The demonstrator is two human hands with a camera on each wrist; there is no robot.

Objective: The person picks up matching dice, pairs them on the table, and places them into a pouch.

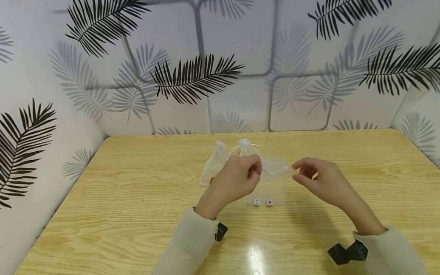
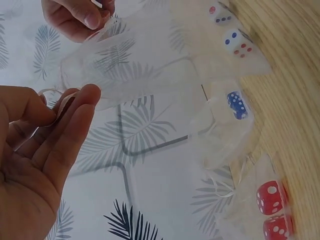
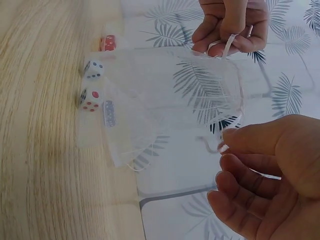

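A sheer white organza pouch [image 1: 274, 184] hangs upright between my hands, with two white dice [image 3: 91, 99] at its bottom. My left hand [image 1: 242, 176] pinches the pouch's white drawstring [image 3: 229, 46] on one side of the mouth. On the opposite side, my right hand [image 1: 320, 181] holds the other drawstring end between thumb and index finger, the remaining fingers loosely bent. The pouch's mouth looks loose and wide in the right wrist view. Its bottom, with the dice, is at the tabletop.
Behind stand two more organza pouches with gathered necks. One pouch [image 1: 213, 167] contains red dice [image 2: 272, 197]; the other pouch [image 1: 245, 148] contains a blue die [image 2: 237, 105]. They stand on a wood-grain table [image 1: 132, 203], before a leaf-patterned backdrop [image 1: 240, 102].
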